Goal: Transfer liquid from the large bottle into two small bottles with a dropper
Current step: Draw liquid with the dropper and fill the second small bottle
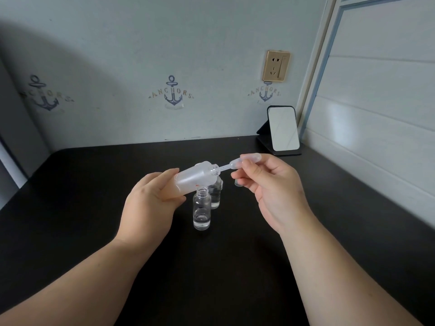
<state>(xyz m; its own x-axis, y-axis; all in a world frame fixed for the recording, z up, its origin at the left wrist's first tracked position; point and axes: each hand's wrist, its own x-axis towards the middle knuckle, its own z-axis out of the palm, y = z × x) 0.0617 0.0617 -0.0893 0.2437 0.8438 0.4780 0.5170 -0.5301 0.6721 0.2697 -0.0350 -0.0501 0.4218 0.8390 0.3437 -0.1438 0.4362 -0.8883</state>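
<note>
Above the black table (94, 231), the left hand (150, 205) grips the large bottle (195, 176), tilted with its mouth to the right; the right hand (270, 187) pinches the dropper (237, 162), its tip inside that mouth. Drawing liquid seems the step in hand; next, I judge, the tip must reach the near small bottle (202, 210), which stands open below; a second small bottle (216, 196) stands just behind.

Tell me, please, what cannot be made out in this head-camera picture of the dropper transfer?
- Liquid level in the large bottle: frosted wall and left hand hide it.
- Rear small bottle: its neck sits behind the large bottle.
- Dropper: the tip is inside the bottle mouth; whether liquid fills it is too faint.
- Small object under the right hand: mostly covered by fingers.
</note>
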